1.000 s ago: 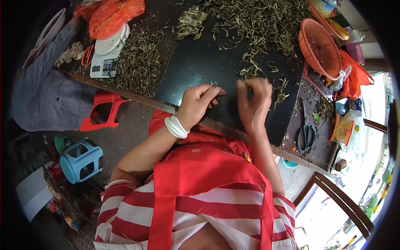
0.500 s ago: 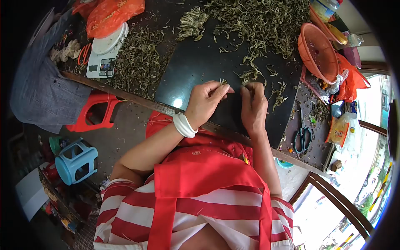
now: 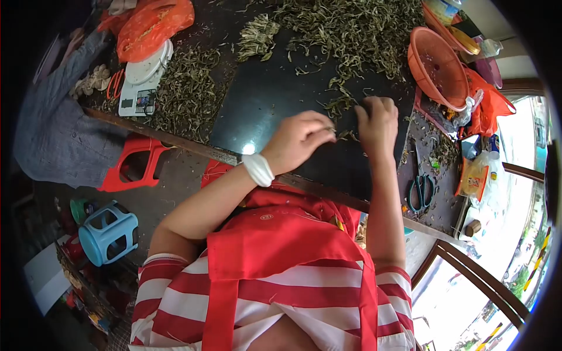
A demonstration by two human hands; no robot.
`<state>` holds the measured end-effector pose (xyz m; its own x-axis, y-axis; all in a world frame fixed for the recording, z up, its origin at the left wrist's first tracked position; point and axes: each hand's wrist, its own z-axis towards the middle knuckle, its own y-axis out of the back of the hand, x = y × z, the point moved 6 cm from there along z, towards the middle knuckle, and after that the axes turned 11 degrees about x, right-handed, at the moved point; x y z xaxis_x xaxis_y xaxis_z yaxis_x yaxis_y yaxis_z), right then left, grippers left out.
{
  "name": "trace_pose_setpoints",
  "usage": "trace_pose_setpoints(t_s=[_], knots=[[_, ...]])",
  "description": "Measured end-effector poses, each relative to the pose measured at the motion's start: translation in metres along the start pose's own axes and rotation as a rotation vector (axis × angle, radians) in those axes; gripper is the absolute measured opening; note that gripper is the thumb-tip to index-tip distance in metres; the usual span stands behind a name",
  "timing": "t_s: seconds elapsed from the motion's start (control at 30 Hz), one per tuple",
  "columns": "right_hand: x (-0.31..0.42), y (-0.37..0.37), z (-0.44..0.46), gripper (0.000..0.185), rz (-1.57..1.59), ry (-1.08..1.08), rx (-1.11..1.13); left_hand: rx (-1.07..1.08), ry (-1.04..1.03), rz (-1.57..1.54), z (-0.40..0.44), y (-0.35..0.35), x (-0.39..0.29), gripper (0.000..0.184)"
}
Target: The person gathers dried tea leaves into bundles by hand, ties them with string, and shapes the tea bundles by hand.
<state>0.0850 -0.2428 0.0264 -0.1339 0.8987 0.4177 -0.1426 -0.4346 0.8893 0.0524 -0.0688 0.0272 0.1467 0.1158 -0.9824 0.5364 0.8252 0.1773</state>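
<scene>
My left hand is above the front of the black board, thumb and fingers pinched on a small bit of dried leaf that barely shows. To its right, my right hand is over the board with bent fingers, thumb a little apart from the index finger; nothing shows in its grip. Loose dried leaves lie just left of those fingertips. Behind them spreads a large heap of curled grey-green dried leaves. A neat bundle of dried leaves sits at the board's back left.
Left of the board are more dried leaves, a white scale under an orange bag, and orange-handled scissors. Dark-handled scissors and an orange basket are at right. A person's grey sleeve shows at far left.
My hands have moved apart. The right hand has shifted right and slightly away from me, toward the loose leaves; the left has moved slightly right and down. The whole view has shifted slightly.
</scene>
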Motion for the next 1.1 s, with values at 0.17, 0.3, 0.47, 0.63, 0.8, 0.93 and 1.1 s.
trace_pose_setpoints(t_s=[0.17,0.3,0.47,0.63,0.8,0.93,1.1], knots=[[0.019,0.009,-0.028,0.01,0.092,-0.023,0.024,-0.064,-0.073,0.324,0.026,0.0,0.011,0.013],[0.01,0.019,-0.045,0.009,0.336,-0.052,0.046,-0.295,-0.093,0.568,0.015,0.034,-0.002,0.013],[-0.023,0.042,-0.008,0.005,0.283,-0.029,0.015,-0.091,0.109,0.409,-0.004,0.017,-0.014,0.014],[-0.043,0.021,0.022,0.013,-0.119,0.222,0.071,-0.048,-0.081,0.364,0.0,-0.001,-0.003,0.014],[-0.039,0.035,0.014,0.016,-0.041,0.192,-0.031,-0.152,-0.04,0.202,-0.012,0.013,-0.009,0.017],[-0.001,0.071,-0.014,0.011,0.57,-0.116,-0.014,-0.106,0.226,-0.262,-0.025,0.006,-0.006,0.024],[0.012,0.016,-0.054,0.011,0.77,-0.303,0.091,-0.146,0.203,-0.47,-0.015,-0.017,0.004,0.024]])
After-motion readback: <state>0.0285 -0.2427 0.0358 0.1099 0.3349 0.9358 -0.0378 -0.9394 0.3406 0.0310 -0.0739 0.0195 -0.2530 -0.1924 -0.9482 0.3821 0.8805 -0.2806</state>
